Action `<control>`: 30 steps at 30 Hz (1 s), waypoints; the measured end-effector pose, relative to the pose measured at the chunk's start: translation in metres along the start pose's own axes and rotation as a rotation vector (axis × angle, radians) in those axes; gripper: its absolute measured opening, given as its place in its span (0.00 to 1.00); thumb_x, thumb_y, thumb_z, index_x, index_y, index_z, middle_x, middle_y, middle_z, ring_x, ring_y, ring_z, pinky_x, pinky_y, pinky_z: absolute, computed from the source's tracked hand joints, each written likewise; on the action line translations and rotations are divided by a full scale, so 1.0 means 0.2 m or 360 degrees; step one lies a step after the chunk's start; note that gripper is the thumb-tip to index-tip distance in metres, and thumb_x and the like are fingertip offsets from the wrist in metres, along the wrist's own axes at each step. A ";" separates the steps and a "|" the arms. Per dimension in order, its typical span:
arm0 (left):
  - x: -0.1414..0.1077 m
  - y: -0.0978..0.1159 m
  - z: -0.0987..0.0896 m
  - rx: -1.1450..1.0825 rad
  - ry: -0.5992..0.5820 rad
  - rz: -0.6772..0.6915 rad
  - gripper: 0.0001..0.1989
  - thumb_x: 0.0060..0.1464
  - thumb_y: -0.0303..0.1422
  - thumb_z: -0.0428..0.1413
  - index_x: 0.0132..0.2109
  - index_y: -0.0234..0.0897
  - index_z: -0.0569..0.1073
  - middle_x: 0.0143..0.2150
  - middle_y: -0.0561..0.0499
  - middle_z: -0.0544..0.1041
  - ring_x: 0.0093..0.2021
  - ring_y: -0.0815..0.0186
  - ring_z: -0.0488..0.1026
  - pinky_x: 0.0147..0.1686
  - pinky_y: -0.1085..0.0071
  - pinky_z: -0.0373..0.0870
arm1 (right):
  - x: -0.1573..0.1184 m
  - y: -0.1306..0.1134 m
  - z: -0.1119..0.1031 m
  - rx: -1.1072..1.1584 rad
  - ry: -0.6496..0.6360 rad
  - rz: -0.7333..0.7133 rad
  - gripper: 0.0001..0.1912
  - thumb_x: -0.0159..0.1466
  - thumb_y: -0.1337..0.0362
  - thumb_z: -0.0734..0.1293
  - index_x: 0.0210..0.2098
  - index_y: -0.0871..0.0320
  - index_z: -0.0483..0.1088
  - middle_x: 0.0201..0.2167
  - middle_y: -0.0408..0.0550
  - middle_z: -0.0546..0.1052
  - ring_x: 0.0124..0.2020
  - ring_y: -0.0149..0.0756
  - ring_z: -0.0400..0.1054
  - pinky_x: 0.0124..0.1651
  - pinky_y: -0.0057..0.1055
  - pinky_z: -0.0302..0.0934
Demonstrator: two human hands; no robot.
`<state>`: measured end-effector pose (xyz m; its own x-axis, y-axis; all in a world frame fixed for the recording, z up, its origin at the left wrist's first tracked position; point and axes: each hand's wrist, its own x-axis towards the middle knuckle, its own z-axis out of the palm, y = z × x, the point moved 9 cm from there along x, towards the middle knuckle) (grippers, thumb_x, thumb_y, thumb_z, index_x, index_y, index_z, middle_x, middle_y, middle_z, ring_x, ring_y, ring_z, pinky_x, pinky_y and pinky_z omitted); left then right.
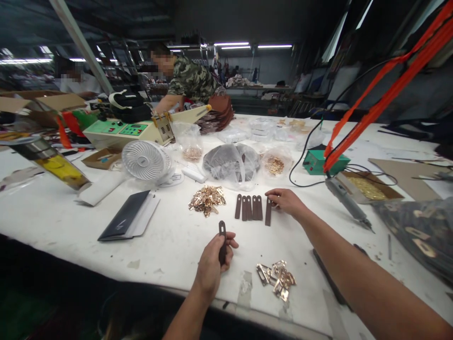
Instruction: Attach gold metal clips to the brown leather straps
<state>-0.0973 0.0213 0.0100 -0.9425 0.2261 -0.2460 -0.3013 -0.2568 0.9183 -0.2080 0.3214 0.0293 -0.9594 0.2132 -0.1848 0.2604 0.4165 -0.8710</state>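
Five dark brown strips (249,208) lie side by side on the white tabletop (177,255), and here's the right hand (285,200) just to their right, fingers closed at the top end of another dark strip (268,211). Over to the left hand (214,259), holding a slotted strip (222,242) upright between thumb and fingers, nearer the wearer than the row. Just left of that row, a heap of gold-coloured metal pieces (207,200); a smaller pile of metal pieces (278,279) sits nearer, below the right forearm's side of the row. Behind the strips, a clear plastic bag (231,164) with dark contents!
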 end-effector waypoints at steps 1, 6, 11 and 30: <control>0.00 0.00 0.00 0.0004 0.0001 -0.0006 0.25 0.62 0.49 0.52 0.51 0.31 0.72 0.38 0.47 0.74 0.25 0.73 0.59 0.19 0.77 0.47 | 0.04 0.02 0.01 0.0004 -0.0007 0.0013 0.13 0.66 0.67 0.66 0.46 0.61 0.79 0.28 0.47 0.77 0.28 0.31 0.70 0.28 0.24 0.62; 0.00 -0.01 -0.01 0.0006 -0.0008 -0.0014 0.24 0.62 0.50 0.51 0.51 0.32 0.72 0.38 0.47 0.73 0.25 0.74 0.58 0.20 0.77 0.48 | 0.16 0.04 0.04 -0.0082 0.0017 -0.0049 0.11 0.63 0.66 0.69 0.43 0.62 0.80 0.26 0.47 0.77 0.25 0.30 0.69 0.27 0.24 0.61; 0.01 -0.01 -0.01 0.0005 -0.0025 -0.0001 0.25 0.62 0.50 0.51 0.51 0.31 0.72 0.38 0.47 0.73 0.25 0.73 0.59 0.20 0.77 0.48 | 0.16 -0.01 0.05 -0.0281 0.0085 -0.0121 0.10 0.62 0.66 0.69 0.41 0.60 0.81 0.26 0.46 0.78 0.25 0.31 0.70 0.30 0.26 0.61; -0.01 0.00 0.05 0.0148 -0.0122 0.0044 0.20 0.61 0.47 0.55 0.43 0.32 0.72 0.28 0.52 0.70 0.21 0.75 0.58 0.19 0.78 0.51 | -0.79 -0.23 0.35 -0.0729 -0.0579 -0.0627 0.11 0.60 0.57 0.72 0.41 0.54 0.79 0.36 0.45 0.78 0.35 0.35 0.70 0.39 0.30 0.60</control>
<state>-0.0931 0.0303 0.0137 -0.9354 0.2920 -0.1993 -0.2574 -0.1761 0.9501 -0.0752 0.2066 0.0664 -0.9463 -0.3058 -0.1051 -0.1711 0.7492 -0.6399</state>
